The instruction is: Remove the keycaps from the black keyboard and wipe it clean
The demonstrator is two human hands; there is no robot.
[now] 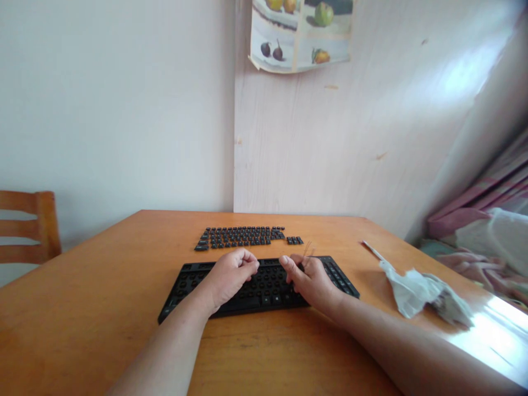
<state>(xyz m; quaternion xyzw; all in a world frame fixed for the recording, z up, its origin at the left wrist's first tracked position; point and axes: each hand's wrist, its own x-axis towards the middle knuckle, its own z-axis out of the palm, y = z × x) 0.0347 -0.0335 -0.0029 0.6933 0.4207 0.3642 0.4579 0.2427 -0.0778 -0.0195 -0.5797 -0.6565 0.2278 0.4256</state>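
Observation:
A black keyboard [264, 285] lies on the wooden table in front of me, with many of its keycaps off on the left and middle. My left hand [233, 275] is over its left-centre part, thumb and fingertips pinched together; whatever they hold, if anything, is too small to make out. Over the right-centre part, my right hand [307, 278] is closed round a keycap puller [308, 249], whose thin wires stick up above the fingers. Behind the keyboard, loose black keycaps [241, 236] are laid out in rows, and a small group of keycaps [294, 240] sits to their right.
To the right on the wooden table [103, 291] lie a crumpled white cloth or tissue [412, 291] and a thin stick-like brush [372, 251]. A wooden chair [45, 228] stands at the left. Behind the table is a wall with a fruit picture [301, 33]; pink bedding [466, 225] is at the right.

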